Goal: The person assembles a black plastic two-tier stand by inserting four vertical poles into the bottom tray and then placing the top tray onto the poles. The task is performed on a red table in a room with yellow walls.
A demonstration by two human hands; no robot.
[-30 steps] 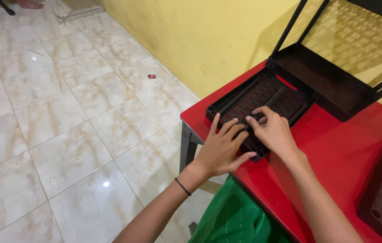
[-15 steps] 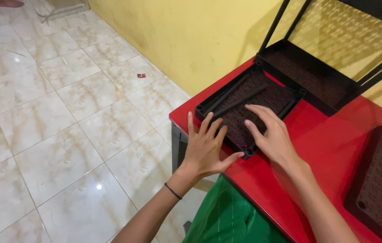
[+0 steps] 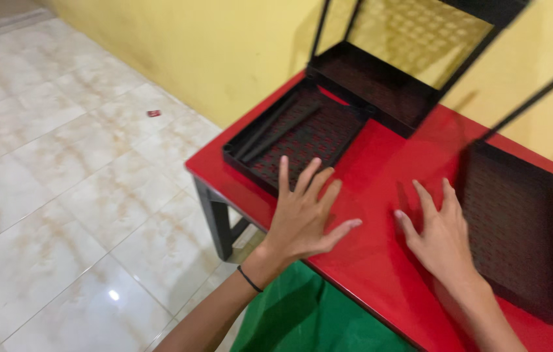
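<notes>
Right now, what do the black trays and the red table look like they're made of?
Left tray: likely moulded plastic, matte black, with a perforated grid floor showing red through; coated metal can't be ruled out. Right tray: same look, blurred. Table: smooth glossy red top with soft reflections, probably painted or laminated; its dark leg looks like metal.

Warm, moderately bright indoor light. Small white glare spot on glossy floor tiles at lower left. Red desk shiny, soft sheen along front edge. Dark soft shadows beside left hand and right hand. Lattice shadow of black rack cast on yellow wall. Motion blur throughout, heaviest on black tray at right; perforations smeared, edges soft. Far corners dimmer.
</notes>
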